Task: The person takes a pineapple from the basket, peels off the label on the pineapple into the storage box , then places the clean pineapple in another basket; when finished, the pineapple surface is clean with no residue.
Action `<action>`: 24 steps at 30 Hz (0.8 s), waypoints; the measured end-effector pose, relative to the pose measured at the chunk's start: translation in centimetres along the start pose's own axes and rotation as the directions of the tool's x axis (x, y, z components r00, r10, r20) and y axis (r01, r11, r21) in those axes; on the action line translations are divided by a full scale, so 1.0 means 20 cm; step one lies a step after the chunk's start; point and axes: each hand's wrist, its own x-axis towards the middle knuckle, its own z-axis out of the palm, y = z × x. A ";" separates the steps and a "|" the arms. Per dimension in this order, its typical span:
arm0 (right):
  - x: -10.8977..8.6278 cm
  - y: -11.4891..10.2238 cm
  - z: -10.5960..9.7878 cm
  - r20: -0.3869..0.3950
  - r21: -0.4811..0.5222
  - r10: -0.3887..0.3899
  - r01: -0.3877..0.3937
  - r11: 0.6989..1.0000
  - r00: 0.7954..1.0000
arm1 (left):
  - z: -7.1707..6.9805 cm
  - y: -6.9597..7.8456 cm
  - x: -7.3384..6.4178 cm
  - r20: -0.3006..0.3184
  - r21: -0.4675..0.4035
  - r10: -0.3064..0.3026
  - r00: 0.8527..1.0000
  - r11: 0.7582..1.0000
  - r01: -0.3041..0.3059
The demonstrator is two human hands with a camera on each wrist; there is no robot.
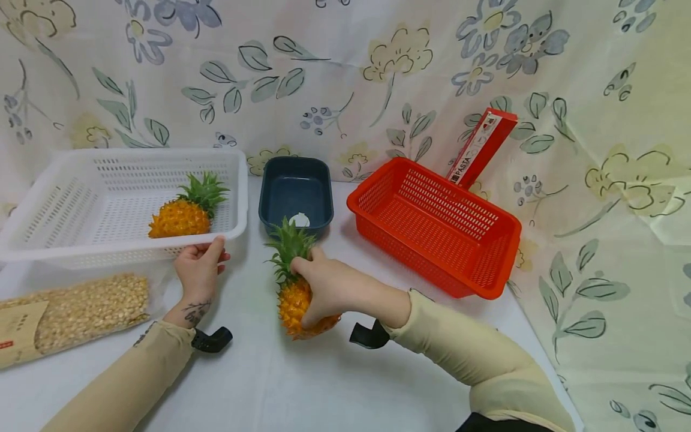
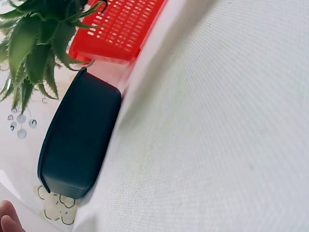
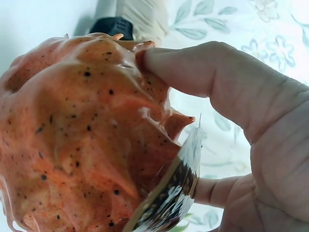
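My right hand [image 1: 337,285] holds an orange pineapple [image 1: 293,303] with green leaves over the table, thumb and fingers around its body. Close up in the right wrist view, the same pineapple [image 3: 82,130] has a glossy, dark-speckled skin and a shiny label [image 3: 169,193]. At the left, my left hand [image 1: 198,270] pinches the front rim of a white perforated basket [image 1: 124,247]. Inside that basket a second pineapple [image 1: 180,219] lies on its side, its leaves toward the back right. In the left wrist view, a leafy crown [image 2: 36,46] hangs at the upper left.
Behind the held pineapple stands a dark blue tub [image 1: 296,186] with a small white piece inside. A red perforated basket [image 1: 432,222] is at the right, a red pasta box [image 1: 483,144] behind it. A bag of yellowish kernels [image 1: 92,306] lies before the white basket.
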 end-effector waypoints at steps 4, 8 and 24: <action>0.01 0.00 0.05 0.019 -0.017 -0.002 0.002 1.000 1.000 | 0.00 0.00 0.00 -0.013 0.003 -0.009 1.000 1.000 0.009; 0.02 0.02 0.11 0.025 -0.048 -0.005 0.006 0.999 1.000 | 0.01 0.00 0.00 -0.021 0.011 -0.017 1.000 1.000 0.018; 0.08 0.07 0.12 0.091 -0.069 -0.013 0.019 0.997 0.996 | 0.01 0.02 -0.01 -0.003 0.035 -0.077 0.997 0.996 0.077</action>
